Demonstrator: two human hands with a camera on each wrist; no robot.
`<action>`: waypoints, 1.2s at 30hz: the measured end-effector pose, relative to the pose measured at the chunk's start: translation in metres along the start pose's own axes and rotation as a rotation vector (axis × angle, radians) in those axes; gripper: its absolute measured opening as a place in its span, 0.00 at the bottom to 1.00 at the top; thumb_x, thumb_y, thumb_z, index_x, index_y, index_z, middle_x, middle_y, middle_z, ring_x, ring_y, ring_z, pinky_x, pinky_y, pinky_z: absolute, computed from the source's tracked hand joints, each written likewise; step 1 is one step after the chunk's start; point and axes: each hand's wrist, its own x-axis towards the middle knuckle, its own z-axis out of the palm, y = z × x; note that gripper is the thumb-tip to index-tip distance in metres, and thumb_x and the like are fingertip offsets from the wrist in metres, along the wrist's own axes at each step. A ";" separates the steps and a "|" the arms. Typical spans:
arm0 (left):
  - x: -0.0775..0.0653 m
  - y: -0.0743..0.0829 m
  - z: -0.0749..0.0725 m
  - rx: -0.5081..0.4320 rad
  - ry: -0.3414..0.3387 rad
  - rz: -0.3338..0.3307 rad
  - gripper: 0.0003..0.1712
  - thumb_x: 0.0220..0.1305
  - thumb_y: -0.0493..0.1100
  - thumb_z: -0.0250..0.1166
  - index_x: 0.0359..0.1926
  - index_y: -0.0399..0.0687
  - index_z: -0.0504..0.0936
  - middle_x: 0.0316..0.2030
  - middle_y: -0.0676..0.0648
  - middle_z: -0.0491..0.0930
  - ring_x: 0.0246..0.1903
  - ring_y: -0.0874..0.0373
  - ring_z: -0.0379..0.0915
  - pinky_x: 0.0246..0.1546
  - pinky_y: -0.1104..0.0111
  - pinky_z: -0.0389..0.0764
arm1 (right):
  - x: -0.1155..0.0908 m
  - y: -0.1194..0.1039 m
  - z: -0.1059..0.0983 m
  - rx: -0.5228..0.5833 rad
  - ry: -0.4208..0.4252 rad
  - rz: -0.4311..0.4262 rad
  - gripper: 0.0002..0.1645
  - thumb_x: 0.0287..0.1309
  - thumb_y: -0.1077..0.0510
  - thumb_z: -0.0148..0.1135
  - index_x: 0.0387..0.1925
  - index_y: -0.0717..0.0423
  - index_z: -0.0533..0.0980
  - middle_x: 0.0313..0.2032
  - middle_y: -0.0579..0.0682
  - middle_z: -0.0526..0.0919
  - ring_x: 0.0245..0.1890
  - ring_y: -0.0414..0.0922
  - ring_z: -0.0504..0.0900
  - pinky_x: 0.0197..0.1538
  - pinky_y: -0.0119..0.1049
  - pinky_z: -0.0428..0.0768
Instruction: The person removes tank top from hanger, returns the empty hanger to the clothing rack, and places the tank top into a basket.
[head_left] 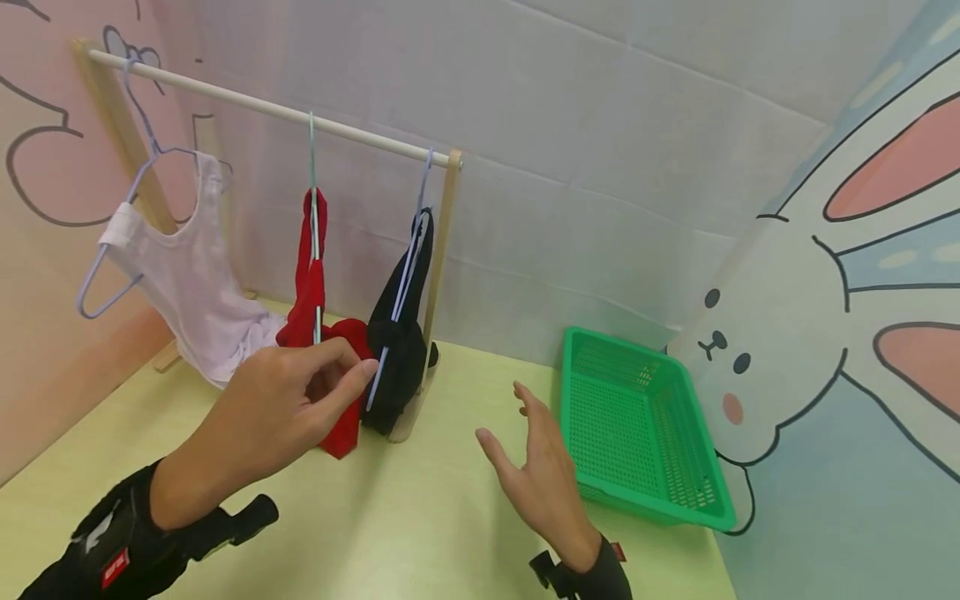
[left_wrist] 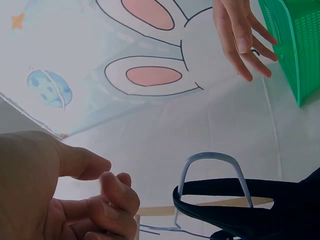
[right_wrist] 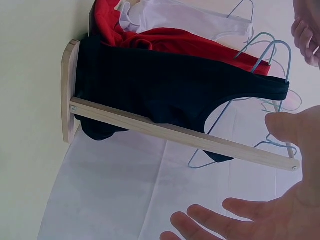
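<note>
My left hand (head_left: 273,408) is raised in front of the clothes rack, fingers loosely curled, thumb tip close to the index finger, nothing between them. In the left wrist view it is apart from the blue hanger (left_wrist: 210,156) that bears a black garment (head_left: 405,367). That garment hangs by the rack's right end post, its shoulder straps on the hanger (right_wrist: 272,45). Left of it hang a red garment (head_left: 303,308) and a white sleeveless top (head_left: 187,271), one of whose straps is off its hanger's arm. My right hand (head_left: 543,475) hovers with spread fingers, holding nothing.
The rack has a white rod (head_left: 255,104) and wooden end posts. A green plastic basket (head_left: 615,425) stands to the right on the pale yellow table (head_left: 465,383), beside a wall with a printed rabbit (head_left: 757,350). A white sheet (head_left: 570,208) covers the back.
</note>
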 end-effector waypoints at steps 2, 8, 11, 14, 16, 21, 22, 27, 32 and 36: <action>0.002 -0.001 -0.001 0.028 0.013 -0.004 0.05 0.69 0.46 0.74 0.36 0.54 0.87 0.23 0.63 0.80 0.22 0.66 0.72 0.27 0.66 0.81 | 0.001 0.000 0.001 0.000 0.004 -0.002 0.47 0.70 0.37 0.69 0.81 0.49 0.62 0.73 0.50 0.73 0.68 0.53 0.76 0.57 0.60 0.79; 0.010 -0.004 -0.007 0.125 0.060 0.023 0.07 0.67 0.48 0.75 0.40 0.52 0.88 0.25 0.58 0.82 0.24 0.63 0.74 0.27 0.64 0.81 | 0.006 0.002 0.007 -0.005 0.004 -0.017 0.45 0.72 0.38 0.68 0.80 0.49 0.63 0.72 0.51 0.75 0.66 0.54 0.77 0.56 0.60 0.80; 0.015 -0.007 -0.011 0.151 0.071 0.048 0.07 0.68 0.47 0.74 0.41 0.51 0.87 0.23 0.58 0.78 0.23 0.63 0.70 0.24 0.66 0.78 | 0.011 0.002 0.009 0.005 0.003 -0.028 0.45 0.72 0.38 0.67 0.80 0.50 0.63 0.72 0.52 0.75 0.67 0.54 0.77 0.56 0.61 0.79; 0.018 -0.009 -0.015 0.159 0.070 0.050 0.06 0.69 0.47 0.73 0.40 0.51 0.87 0.21 0.58 0.75 0.21 0.63 0.67 0.21 0.68 0.73 | 0.015 0.000 0.009 0.012 0.005 -0.049 0.45 0.72 0.39 0.67 0.80 0.51 0.63 0.72 0.52 0.74 0.67 0.54 0.76 0.57 0.61 0.79; 0.021 -0.010 -0.016 0.162 0.061 0.044 0.06 0.71 0.48 0.71 0.40 0.53 0.87 0.20 0.59 0.73 0.20 0.63 0.65 0.20 0.68 0.71 | 0.018 -0.001 0.010 0.015 0.006 -0.061 0.45 0.72 0.39 0.68 0.80 0.51 0.63 0.72 0.52 0.74 0.66 0.54 0.77 0.57 0.60 0.79; 0.032 -0.012 -0.018 0.161 0.046 0.052 0.09 0.74 0.50 0.68 0.37 0.54 0.87 0.20 0.59 0.72 0.21 0.63 0.66 0.21 0.66 0.70 | 0.024 -0.004 0.012 0.021 0.002 -0.078 0.45 0.71 0.41 0.69 0.80 0.52 0.63 0.73 0.54 0.73 0.66 0.55 0.77 0.56 0.59 0.80; 0.035 -0.012 -0.018 0.158 0.040 0.054 0.10 0.74 0.50 0.68 0.36 0.53 0.87 0.20 0.58 0.72 0.21 0.62 0.67 0.22 0.65 0.71 | 0.025 -0.004 0.012 0.024 -0.001 -0.076 0.45 0.71 0.40 0.68 0.80 0.52 0.63 0.73 0.53 0.73 0.66 0.55 0.77 0.56 0.59 0.80; 0.046 -0.014 -0.021 0.140 -0.010 0.025 0.13 0.76 0.52 0.65 0.37 0.50 0.87 0.22 0.56 0.76 0.24 0.58 0.71 0.26 0.62 0.74 | 0.033 -0.007 0.013 0.052 -0.024 -0.074 0.45 0.73 0.38 0.66 0.81 0.50 0.62 0.73 0.51 0.73 0.67 0.55 0.76 0.57 0.59 0.80; 0.053 -0.013 -0.022 0.134 -0.039 0.001 0.15 0.78 0.53 0.63 0.38 0.50 0.88 0.22 0.55 0.79 0.26 0.57 0.74 0.28 0.61 0.76 | 0.039 -0.016 0.012 0.075 -0.036 -0.100 0.46 0.73 0.38 0.66 0.81 0.50 0.61 0.73 0.51 0.73 0.67 0.54 0.76 0.60 0.60 0.79; 0.061 -0.013 -0.023 0.130 -0.059 -0.002 0.17 0.79 0.54 0.62 0.41 0.48 0.88 0.24 0.55 0.82 0.27 0.57 0.78 0.28 0.61 0.77 | 0.047 -0.022 0.013 0.097 -0.037 -0.117 0.45 0.73 0.39 0.66 0.81 0.51 0.61 0.74 0.52 0.72 0.68 0.55 0.76 0.61 0.61 0.78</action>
